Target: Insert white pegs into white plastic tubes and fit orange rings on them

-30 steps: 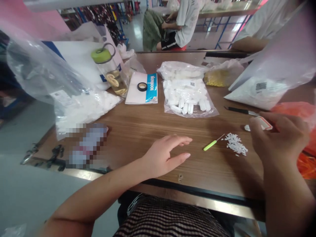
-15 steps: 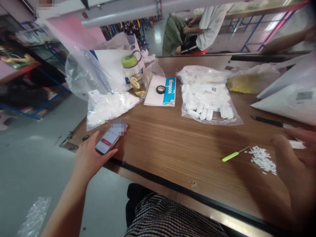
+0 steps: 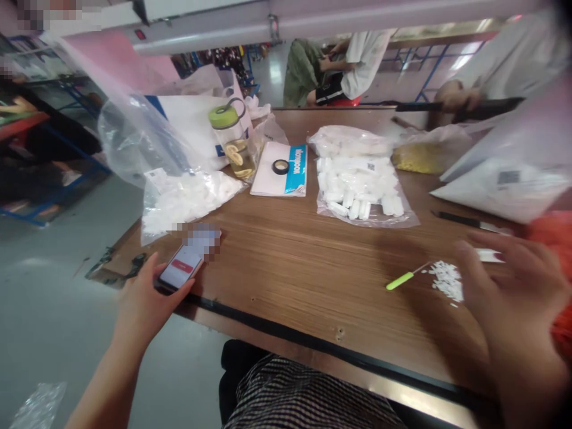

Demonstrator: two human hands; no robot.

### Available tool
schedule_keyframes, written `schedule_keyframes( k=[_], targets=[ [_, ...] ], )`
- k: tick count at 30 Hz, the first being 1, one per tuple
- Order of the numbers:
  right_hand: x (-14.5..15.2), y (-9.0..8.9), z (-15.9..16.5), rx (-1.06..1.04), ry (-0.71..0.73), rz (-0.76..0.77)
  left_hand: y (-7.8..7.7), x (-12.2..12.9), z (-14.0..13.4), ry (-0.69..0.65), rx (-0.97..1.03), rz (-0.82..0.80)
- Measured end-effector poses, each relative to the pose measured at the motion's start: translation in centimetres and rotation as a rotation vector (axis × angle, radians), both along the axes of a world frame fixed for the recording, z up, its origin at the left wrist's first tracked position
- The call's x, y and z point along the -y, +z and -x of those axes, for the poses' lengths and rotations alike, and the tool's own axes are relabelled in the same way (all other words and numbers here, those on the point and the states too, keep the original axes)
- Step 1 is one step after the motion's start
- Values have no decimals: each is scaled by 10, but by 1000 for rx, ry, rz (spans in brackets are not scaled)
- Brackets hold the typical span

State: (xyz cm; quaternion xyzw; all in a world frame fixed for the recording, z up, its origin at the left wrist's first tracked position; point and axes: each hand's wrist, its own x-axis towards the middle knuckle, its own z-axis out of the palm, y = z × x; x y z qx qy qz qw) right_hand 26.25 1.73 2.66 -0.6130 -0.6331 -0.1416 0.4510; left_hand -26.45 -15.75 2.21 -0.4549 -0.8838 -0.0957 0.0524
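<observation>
My left hand (image 3: 145, 298) grips the lower end of a phone (image 3: 187, 262), thumb along one side and fingers along the other. The phone lies at the left front of the table, screen up with a red button showing. At the right, my right hand (image 3: 504, 286) is closed on a small white plastic piece (image 3: 487, 255), partly hidden by the fingers. A pile of tiny white bits (image 3: 447, 280) lies beside this hand. Left of the pile rests a thin tool with a lime-green handle (image 3: 399, 281). Behind the hand lies a dark-handled knife (image 3: 460, 219).
A bag of white parts (image 3: 357, 185), a notebook (image 3: 268, 179) with a tape roll (image 3: 280, 167), and a bottle (image 3: 236, 143) stand along the back. Another bag (image 3: 187, 202) is at left. Right are a large bag (image 3: 504, 190) and orange material (image 3: 547, 229). People sit beyond.
The view has shifted, so most things appear further left. My right hand and its white piece have moved slightly left over the table. The person at far right has brought a hand to the table's back edge.
</observation>
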Motion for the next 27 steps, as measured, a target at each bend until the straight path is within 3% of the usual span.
schedule_keyframes(
  k=[6,14,18,27],
  targets=[
    [6,9,14,-57,92,-7,-7,-26,-34,-130,2,-96],
    [9,12,10,-73,157,40,5,-92,-64,-271,0,17],
    [8,13,10,-63,170,23,7,-115,-67,-243,13,40],
    [11,16,6,-164,146,-11,7,-128,-76,-278,-20,-48]
  ],
)
